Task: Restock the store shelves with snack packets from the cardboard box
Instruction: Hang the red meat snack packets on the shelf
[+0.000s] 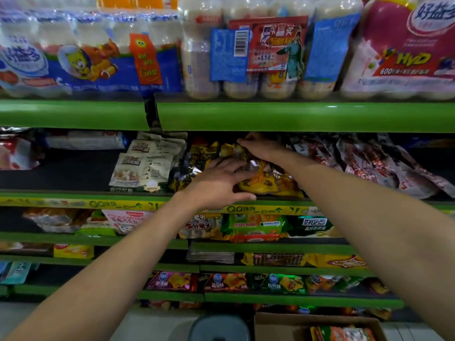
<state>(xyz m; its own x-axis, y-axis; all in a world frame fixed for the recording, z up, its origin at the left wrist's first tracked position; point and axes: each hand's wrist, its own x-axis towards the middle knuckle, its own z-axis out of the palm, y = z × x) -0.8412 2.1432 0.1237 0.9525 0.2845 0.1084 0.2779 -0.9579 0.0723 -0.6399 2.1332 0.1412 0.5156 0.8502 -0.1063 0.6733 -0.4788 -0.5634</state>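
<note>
My left hand (216,183) lay on the snack packets (268,180) at the shelf's (73,194) front edge, and my right hand (258,147) reached over them farther back. Left of those packets leaned the nut pouches (142,168); bottle packs (270,50) stood above, and the cardboard box (317,326) sat below, right.

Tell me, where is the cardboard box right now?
The cardboard box sits on the floor at the bottom right of the head view, below the lowest shelf, beside a grey stool.
</note>
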